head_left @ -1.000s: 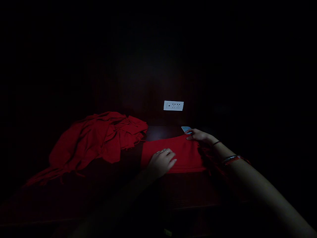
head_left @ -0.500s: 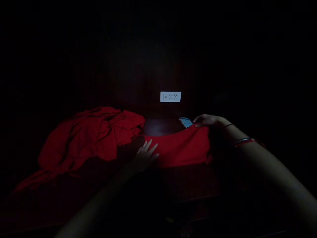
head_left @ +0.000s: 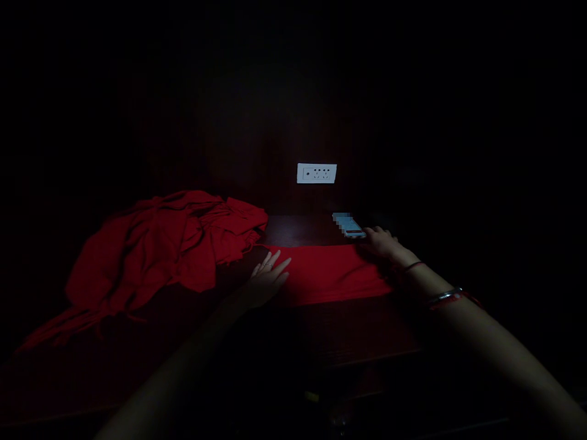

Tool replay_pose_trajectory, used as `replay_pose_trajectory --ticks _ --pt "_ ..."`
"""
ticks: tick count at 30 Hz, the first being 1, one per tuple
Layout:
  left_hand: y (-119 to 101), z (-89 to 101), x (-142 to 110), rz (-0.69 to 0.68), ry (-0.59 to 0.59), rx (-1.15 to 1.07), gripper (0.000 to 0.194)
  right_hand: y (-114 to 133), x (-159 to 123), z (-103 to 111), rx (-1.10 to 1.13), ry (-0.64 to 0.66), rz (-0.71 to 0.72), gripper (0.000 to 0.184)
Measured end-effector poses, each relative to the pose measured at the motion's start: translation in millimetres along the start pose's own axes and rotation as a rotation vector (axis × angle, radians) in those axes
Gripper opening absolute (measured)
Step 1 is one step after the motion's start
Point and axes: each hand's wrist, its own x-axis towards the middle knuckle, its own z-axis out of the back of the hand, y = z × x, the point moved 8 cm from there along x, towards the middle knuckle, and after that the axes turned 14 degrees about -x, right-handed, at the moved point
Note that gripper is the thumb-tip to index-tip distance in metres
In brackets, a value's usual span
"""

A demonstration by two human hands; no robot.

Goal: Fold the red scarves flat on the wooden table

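A folded red cloth [head_left: 332,272] lies flat in a long strip on the dark table. My left hand [head_left: 269,276], wearing a ring, rests on its left end with the fingers spread. At the far right corner of the strip, my right hand [head_left: 384,242] has its fingers bent and closed at the cloth's edge; shadow covers part of them. Just beyond those fingertips lies a phone [head_left: 349,226] with a lit screen. To the left is a crumpled heap of red cloth [head_left: 156,250], with thin strands trailing toward the lower left.
A white socket panel [head_left: 316,173] sits on the dark wall behind the table. The table's front edge [head_left: 367,360] shows faintly below the strip. Most of the surroundings are too dark to make out.
My right hand has drawn the strip's right end outward, lifted it, then lowered it flat. My left hand has shifted to the left end and spread its fingers. More of the phone shows.
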Motion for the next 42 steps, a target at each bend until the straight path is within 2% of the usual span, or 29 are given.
replay_pose_trajectory --ticks 4,7,9,11,15,19,20,22,25,28,30,31,33,36,38,39,40,42 --pt "-2.5 9.4 16.2 0.079 -0.091 0.017 0.041 -18.8 -29.0 -29.5 0.246 0.101 -0.148 0.065" --pt "-18.6 -0.5 23.2 -0.028 -0.043 0.045 0.045 -20.3 -41.0 -41.8 0.413 0.105 -0.116 0.064" --pt "-26.7 -13.5 21.2 -0.096 0.060 0.070 0.046 -20.3 -42.9 -34.7 0.426 0.044 -0.082 0.056" --pt "-27.7 -22.6 16.3 -0.109 0.133 0.104 0.046 -18.5 -43.1 -18.6 0.368 -0.014 -0.026 0.044" --pt "-22.5 -25.8 9.3 -0.103 0.152 0.138 0.047 -14.9 -49.1 18.1 0.186 -0.097 0.058 0.031" --pt "-19.4 -20.4 10.7 -0.093 0.158 0.071 0.047 -19.9 -64.4 19.9 -0.081 0.020 -0.099 0.030" --pt "-19.5 -17.3 12.7 -0.085 0.159 0.051 0.047 -18.0 -68.8 20.5 -0.136 0.014 -0.135 0.030" --pt "-20.5 -8.6 18.8 -0.064 0.134 0.035 0.046 -0.1 -75.6 26.0 -0.147 -0.087 -0.106 0.032" --pt "-20.6 4.3 30.6 -0.013 0.023 0.076 0.045 55.5 -82.8 29.6 0.051 -0.210 0.155 0.042" --pt "-11.7 -2.1 37.5 0.086 -0.012 0.128 0.049 109.8 -86.3 16.9 0.225 -0.133 0.376 0.054" --pt "-4.8 -13.3 37.5 0.118 0.002 0.154 0.051 129.7 -85.4 0.8 0.240 -0.034 0.456 0.057" --pt "-2.4 -18.0 36.7 0.114 0.003 0.165 0.051 131.2 -83.5 -7.9 0.227 0.004 0.467 0.058" --pt "0.1 -23.0 34.5 0.092 -0.012 0.177 0.052 116.5 -76.1 -24.0 0.184 0.038 0.428 0.058" --pt "0.2 -22.7 32.6 0.078 -0.029 0.178 0.052 66.8 -60.5 -45.0 0.105 0.083 0.264 0.058" --pt "-1.8 -19.4 32.9 0.078 -0.030 0.171 0.053 36.9 -52.1 -51.4 0.067 0.124 0.144 0.060" --pt "-2.4 -16.8 33.2 0.084 -0.036 0.168 0.053 29.5 -49.0 -48.3 0.067 0.109 0.103 0.062" --pt "-2.6 -13.2 33.5 0.094 -0.051 0.167 0.053 29.5 -46.7 -40.8 0.078 0.066 0.088 0.064" --pt "-0.5 -4.2 33.3 0.126 -0.109 0.170 0.050 52.5 -45.3 -17.4 0.135 -0.074 0.150 0.067"
